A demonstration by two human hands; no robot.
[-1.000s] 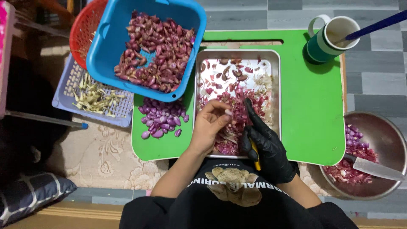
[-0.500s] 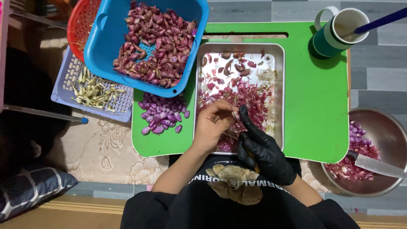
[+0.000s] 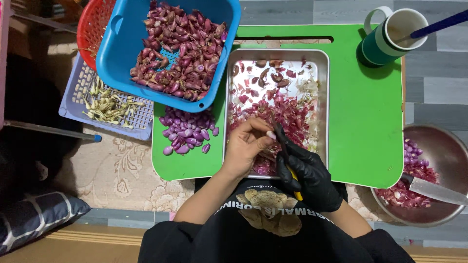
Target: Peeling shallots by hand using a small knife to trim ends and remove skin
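Observation:
My bare left hand (image 3: 248,146) pinches a small shallot over the metal tray (image 3: 323,97), which is full of purple peels and trimmings. Close against it, my right hand (image 3: 308,175) in a black glove grips a small knife with a yellow handle (image 3: 292,178); the blade points up toward the left fingertips. The shallot itself is mostly hidden by my fingers. A pile of peeled purple shallots (image 3: 187,132) lies on the green board (image 3: 370,122) left of the tray. A blue basket (image 3: 173,44) of unpeeled shallots overhangs the board's upper left.
A red basket (image 3: 87,29) and a lilac crate (image 3: 105,104) with pale trimmings sit at left. At upper right stands a green and white mug (image 3: 390,36) holding a blue utensil. A steel bowl (image 3: 438,151) at lower right holds shallot pieces and a large knife (image 3: 434,190).
Both hands have stayed together over the tray's near edge. The left fingers have curled tighter around the shallot and the knife has tilted slightly.

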